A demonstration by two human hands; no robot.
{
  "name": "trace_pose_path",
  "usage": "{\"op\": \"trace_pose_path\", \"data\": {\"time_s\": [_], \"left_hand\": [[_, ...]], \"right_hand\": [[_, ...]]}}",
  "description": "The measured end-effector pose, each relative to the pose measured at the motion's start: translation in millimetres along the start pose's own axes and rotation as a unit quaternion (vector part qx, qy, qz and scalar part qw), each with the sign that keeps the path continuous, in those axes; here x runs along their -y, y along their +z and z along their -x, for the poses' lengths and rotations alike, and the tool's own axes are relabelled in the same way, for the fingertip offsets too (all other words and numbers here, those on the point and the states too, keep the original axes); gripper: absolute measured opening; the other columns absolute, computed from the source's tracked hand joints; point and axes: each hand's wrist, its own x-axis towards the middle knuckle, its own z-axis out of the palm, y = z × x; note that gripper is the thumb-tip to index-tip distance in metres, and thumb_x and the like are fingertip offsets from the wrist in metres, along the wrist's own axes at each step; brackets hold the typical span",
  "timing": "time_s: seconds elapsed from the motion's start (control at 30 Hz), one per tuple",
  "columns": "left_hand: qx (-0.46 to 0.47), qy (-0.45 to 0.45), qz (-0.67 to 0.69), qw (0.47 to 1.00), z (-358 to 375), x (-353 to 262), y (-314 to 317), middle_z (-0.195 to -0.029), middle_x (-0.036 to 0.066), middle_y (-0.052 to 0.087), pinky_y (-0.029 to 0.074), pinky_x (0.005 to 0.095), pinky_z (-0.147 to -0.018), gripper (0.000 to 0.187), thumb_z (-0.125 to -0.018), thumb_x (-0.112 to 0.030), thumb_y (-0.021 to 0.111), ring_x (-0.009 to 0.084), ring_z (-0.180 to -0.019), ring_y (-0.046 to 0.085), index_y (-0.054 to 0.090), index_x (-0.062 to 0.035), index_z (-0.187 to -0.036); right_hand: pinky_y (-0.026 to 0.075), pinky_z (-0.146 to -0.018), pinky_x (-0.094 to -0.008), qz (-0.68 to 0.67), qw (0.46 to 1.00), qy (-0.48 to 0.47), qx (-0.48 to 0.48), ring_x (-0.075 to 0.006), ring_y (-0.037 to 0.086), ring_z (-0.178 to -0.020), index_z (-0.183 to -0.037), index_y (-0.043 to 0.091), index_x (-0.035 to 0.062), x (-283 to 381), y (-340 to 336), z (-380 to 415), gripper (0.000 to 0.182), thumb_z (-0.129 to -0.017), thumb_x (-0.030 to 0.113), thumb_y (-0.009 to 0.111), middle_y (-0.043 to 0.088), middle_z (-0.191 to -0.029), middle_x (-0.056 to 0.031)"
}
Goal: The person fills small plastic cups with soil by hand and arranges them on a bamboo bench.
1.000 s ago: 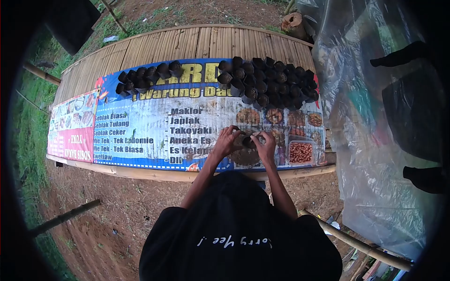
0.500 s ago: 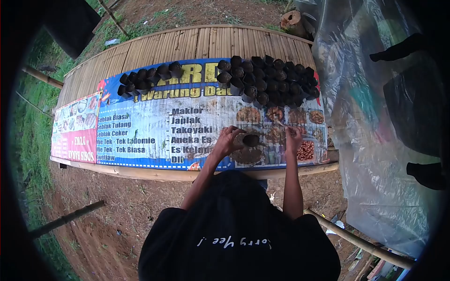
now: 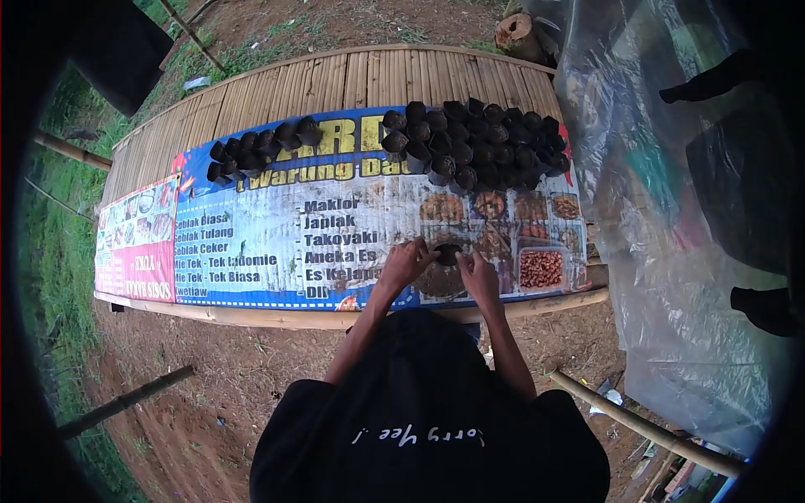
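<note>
A small black plastic seedling bag stands on the banner-covered table in front of me, its dark mouth facing up. My left hand grips the bag's left side with curled fingers. At the bag's right rim, the fingers of my right hand are pinched together against it. Whether a small item is also between those fingertips is hidden. Loose dark soil is spread on the banner just below the bag, between my wrists.
Many filled black bags stand packed at the table's back right, and a smaller group stands at the back left. The printed banner covers the bamboo table. Clear plastic sheeting hangs on the right. A bamboo pole lies lower right.
My right hand has come down and left from beside the bag to its rim. The thin pale item at its fingertips earlier no longer shows. My left hand stays at the bag.
</note>
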Motion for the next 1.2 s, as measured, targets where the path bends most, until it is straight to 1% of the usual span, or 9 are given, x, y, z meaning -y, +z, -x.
{"op": "trace_pose_path", "data": {"time_s": [0.1, 0.17, 0.37, 0.6, 0.7, 0.77, 0.87, 0.97, 1.2], "left_hand": [[0.002, 0.005, 0.001, 1.000, 3, 2, 9, -0.075, 0.021, 0.064, 0.050, 0.0483, -0.064, 0.026, -0.085, -0.027, 0.062, 0.0395, -0.071, 0.063, 0.058, -0.0014, -0.084], [-0.024, 0.013, -0.019, 0.999, 2, 1, 10, -0.076, 0.022, 0.064, 0.049, 0.0501, -0.066, 0.017, -0.084, -0.018, 0.058, 0.0408, -0.073, 0.063, 0.058, -0.0011, -0.083], [-0.035, -0.009, -0.002, 0.999, 0, 10, 13, -0.077, 0.023, 0.062, 0.048, 0.0512, -0.066, 0.012, -0.081, -0.012, 0.055, 0.0426, -0.074, 0.061, 0.057, -0.0008, -0.083], [-0.065, 0.035, 0.019, 0.997, 0, 10, 11, -0.080, 0.023, 0.062, 0.048, 0.0506, -0.067, 0.011, -0.080, -0.011, 0.056, 0.0423, -0.075, 0.061, 0.058, -0.0008, -0.084], [-0.053, 0.035, 0.037, 0.997, 2, 8, 9, -0.079, 0.022, 0.062, 0.048, 0.0501, -0.068, 0.011, -0.081, -0.012, 0.057, 0.0420, -0.075, 0.061, 0.058, -0.0007, -0.084], [-0.056, 0.049, 0.029, 0.997, 3, 9, 8, -0.080, 0.021, 0.063, 0.048, 0.0485, -0.068, 0.014, -0.083, -0.014, 0.059, 0.0413, -0.076, 0.061, 0.059, -0.0002, -0.086], [-0.058, 0.014, 0.036, 0.998, 5, 7, 2, -0.086, 0.021, 0.064, 0.048, 0.0432, -0.069, 0.017, -0.086, -0.016, 0.062, 0.0388, -0.082, 0.063, 0.061, 0.0009, -0.090], [-0.068, 0.019, 0.045, 0.996, 8, 11, -2, -0.085, 0.021, 0.064, 0.048, 0.0427, -0.069, 0.018, -0.088, -0.017, 0.061, 0.0387, -0.083, 0.063, 0.062, 0.0001, -0.092], [-0.065, -0.013, 0.047, 0.997, 11, 15, -5, -0.085, 0.021, 0.064, 0.048, 0.0424, -0.069, 0.019, -0.087, -0.018, 0.061, 0.0386, -0.082, 0.063, 0.060, -0.0001, -0.093]], "right_hand": [[0.046, -0.063, -0.0489, -0.015, 0.999, -0.027, -0.042, -0.0421, 0.062, -0.076, -0.086, 0.056, 0.0020, -2, 16, -1, 0.033, -0.093, 0.034, 0.052, 0.063, -0.076, -0.0220], [0.046, -0.063, -0.0495, -0.040, 0.986, -0.123, -0.104, -0.0437, 0.059, -0.075, -0.086, 0.055, 0.0019, -8, 27, -8, 0.026, -0.091, 0.027, 0.052, 0.062, -0.075, -0.0237], [0.044, -0.061, -0.0490, -0.072, 0.973, -0.201, -0.087, -0.0433, 0.058, -0.074, -0.084, 0.054, 0.0007, 18, 11, -5, 0.015, -0.089, 0.016, 0.053, 0.059, -0.072, -0.0237], [0.044, -0.061, -0.0464, -0.098, 0.987, -0.127, -0.019, -0.0435, 0.058, -0.075, -0.082, 0.052, -0.0012, 9, 8, -5, 0.016, -0.089, 0.013, 0.053, 0.059, -0.074, -0.0256], [0.044, -0.066, -0.0470, -0.086, 0.985, -0.140, -0.052, -0.0407, 0.057, -0.075, -0.081, 0.055, 0.0020, 9, 11, -1, 0.013, -0.087, 0.013, 0.057, 0.057, -0.072, -0.0194], [0.041, -0.078, -0.0454, 0.013, 0.960, -0.194, -0.201, -0.0339, 0.054, -0.089, -0.083, 0.060, 0.0069, 26, 2, 7, 0.008, -0.081, 0.013, 0.066, 0.056, -0.087, -0.0107], [0.037, -0.084, -0.0431, 0.047, 0.951, -0.256, -0.170, -0.0267, 0.048, -0.093, -0.083, 0.067, 0.0132, 34, -1, 5, 0.010, -0.075, 0.013, 0.071, 0.050, -0.091, -0.0036], [0.038, -0.085, -0.0414, 0.080, 0.955, -0.267, -0.096, -0.0251, 0.048, -0.092, -0.083, 0.071, 0.0139, 33, 4, -3, 0.011, -0.072, 0.013, 0.071, 0.050, -0.090, -0.0041], [0.037, -0.082, -0.0406, 0.119, 0.931, -0.337, -0.076, -0.0237, 0.047, -0.091, -0.083, 0.073, 0.0161, 33, -1, -2, 0.015, -0.069, 0.012, 0.072, 0.050, -0.086, -0.0030]]}}
